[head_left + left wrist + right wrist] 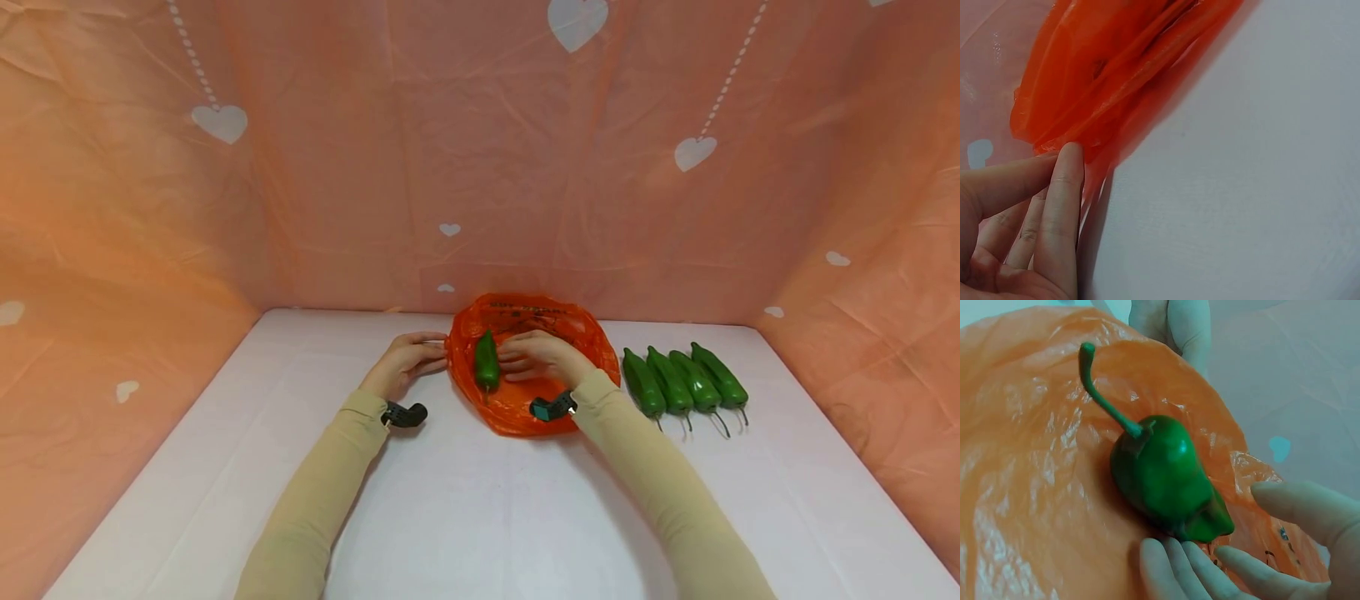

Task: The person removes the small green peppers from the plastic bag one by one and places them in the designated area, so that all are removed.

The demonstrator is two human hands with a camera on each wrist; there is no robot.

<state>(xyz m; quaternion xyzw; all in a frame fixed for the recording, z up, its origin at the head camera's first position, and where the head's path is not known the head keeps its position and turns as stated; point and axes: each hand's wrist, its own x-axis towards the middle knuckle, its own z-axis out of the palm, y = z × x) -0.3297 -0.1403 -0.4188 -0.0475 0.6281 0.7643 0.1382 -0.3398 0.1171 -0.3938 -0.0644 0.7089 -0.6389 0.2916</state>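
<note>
An orange-red plastic bag [525,412] lies spread with its mouth open near the back of the table. My left hand [405,360] pinches the bag's left edge between thumb and forefinger, as the left wrist view shows close up. One green pepper [1166,469] with a curved stem lies inside the bag, toward its left side. Over the bag, my right hand [546,357] is just right of this pepper. In the right wrist view its thumb and fingers are spread, fingertips close to the pepper's tip, with nothing gripped.
Several green peppers [701,392] lie in a row right of the bag, stems toward the front. The white table [465,517] is enclosed at the back and sides by pinkish-orange sheeting [480,167] with pale hearts. A dark wrist camera [405,414] sits on each wrist.
</note>
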